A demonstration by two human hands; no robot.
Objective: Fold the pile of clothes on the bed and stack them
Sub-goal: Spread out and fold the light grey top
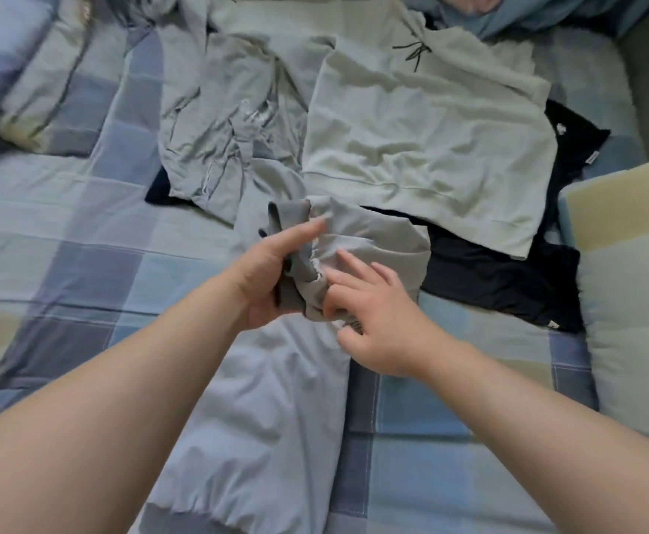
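A grey garment (373, 240) is bunched up at the middle of the bed. My left hand (273, 271) grips its gathered left edge, index finger stretched across the cloth. My right hand (377, 321) pinches the bottom edge of the same garment, its other fingers spread on the fabric. Behind lie a pale green sweatshirt (431, 148) spread flat, a crumpled light grey garment (222, 121) to its left, and a black garment (508, 279) under and to the right of them. A light blue-grey garment (269, 418) runs from under my hands toward me.
The bed has a blue, grey and cream checked sheet (64, 233). Pillows lie at the far left (26, 82) and at the right edge (631, 264). Blue fabric (508, 13) is heaped at the top right.
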